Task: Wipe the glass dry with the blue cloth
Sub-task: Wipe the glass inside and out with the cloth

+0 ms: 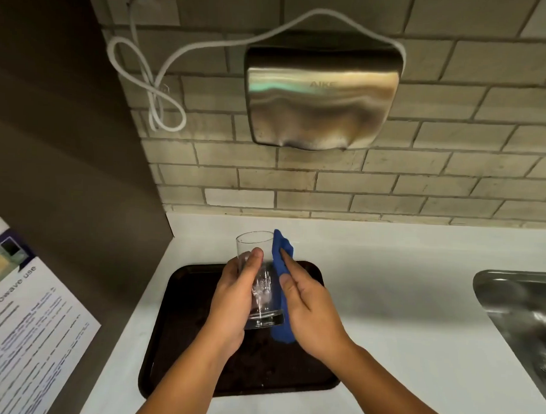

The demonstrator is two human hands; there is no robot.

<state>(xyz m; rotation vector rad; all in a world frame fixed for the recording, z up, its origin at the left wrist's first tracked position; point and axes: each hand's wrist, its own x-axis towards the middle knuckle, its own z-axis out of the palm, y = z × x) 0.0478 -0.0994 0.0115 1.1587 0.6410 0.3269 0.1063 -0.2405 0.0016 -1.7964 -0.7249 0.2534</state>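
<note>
A clear drinking glass (258,246) is held upright and slightly tilted above a dark tray (181,312). My left hand (234,301) wraps its left side, thumb across the front. The blue cloth (282,253) lies flat against the glass's right side, from the rim down past the base. My right hand (311,313) presses the cloth onto the glass with its fingers stretched along it. Water drops show inside the lower part of the glass.
The tray rests on a white counter (386,303). A steel sink (522,311) is at the right edge. A metal hand dryer (322,94) with a white cord (152,88) hangs on the tiled wall. A printed notice (29,322) is on the left.
</note>
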